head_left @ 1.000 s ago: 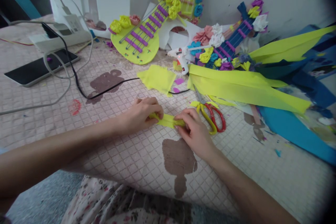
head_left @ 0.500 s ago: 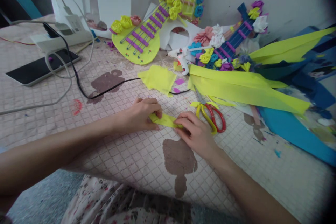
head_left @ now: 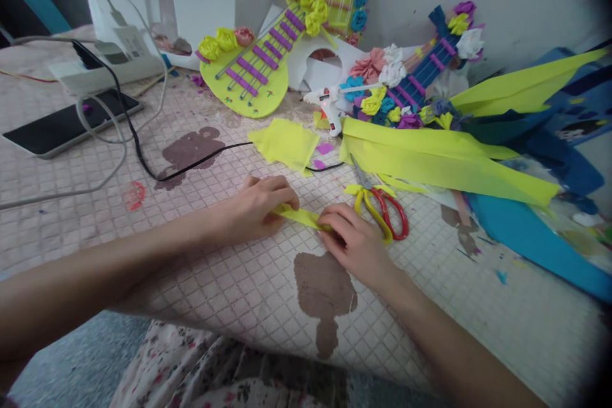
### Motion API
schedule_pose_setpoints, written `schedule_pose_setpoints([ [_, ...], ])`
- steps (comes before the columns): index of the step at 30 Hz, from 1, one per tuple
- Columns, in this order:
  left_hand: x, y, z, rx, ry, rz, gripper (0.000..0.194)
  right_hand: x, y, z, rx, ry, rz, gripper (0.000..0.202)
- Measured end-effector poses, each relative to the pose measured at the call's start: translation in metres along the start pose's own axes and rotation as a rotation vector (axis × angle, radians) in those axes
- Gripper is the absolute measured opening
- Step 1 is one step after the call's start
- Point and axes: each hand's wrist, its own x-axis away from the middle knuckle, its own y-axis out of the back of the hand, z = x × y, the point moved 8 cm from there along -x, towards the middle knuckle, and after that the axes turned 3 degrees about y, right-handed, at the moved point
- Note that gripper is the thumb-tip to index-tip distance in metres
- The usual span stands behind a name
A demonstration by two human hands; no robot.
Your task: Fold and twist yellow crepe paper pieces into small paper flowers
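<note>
A narrow folded strip of yellow crepe paper [head_left: 303,217] stretches between my two hands, just above the tablecloth. My left hand [head_left: 268,205] pinches its left end between thumb and fingers. At the other end, my right hand [head_left: 351,236] has its fingers curled over the strip. Scissors [head_left: 377,201] with one yellow and one red handle lie just beyond my right hand. Past my hands are loose yellow paper pieces [head_left: 284,145] and a white glue gun [head_left: 329,108] with a small red light, standing on the table.
Paper-flower-trimmed guitar shapes, one yellow [head_left: 253,73] and one dark blue [head_left: 421,76], lean at the back. Long yellow paper [head_left: 444,156] and a blue sheet [head_left: 535,242] spread over the right side. A phone [head_left: 71,121], a power strip [head_left: 109,67] and a black cable [head_left: 136,134] occupy the left.
The yellow strip looks narrower, with its left end more covered by my left hand's fingers. My right hand has barely moved. The whole view has shifted slightly.
</note>
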Motion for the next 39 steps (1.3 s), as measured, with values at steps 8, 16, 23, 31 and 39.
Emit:
schedule_pose_setpoints([
  [8,-0.002,-0.002,-0.015,-0.072,-0.119,-0.036,0.009,0.0,0.0,-0.001,-0.005,-0.004,0.004,0.01],
  [16,-0.002,-0.001,-0.008,0.01,-0.073,0.004,0.008,0.0,0.002,-0.001,-0.031,-0.015,-0.004,0.01],
  [23,-0.003,0.0,-0.004,0.037,-0.001,0.001,0.006,0.0,0.002,-0.005,-0.081,-0.043,-0.016,0.008],
  [31,-0.002,0.0,0.0,0.04,-0.033,0.024,0.008,0.0,0.003,-0.011,-0.113,-0.106,-0.061,0.008],
  [39,-0.004,0.004,0.007,0.042,0.033,0.004,0.009,0.0,-0.001,-0.014,-0.135,-0.137,-0.03,0.005],
])
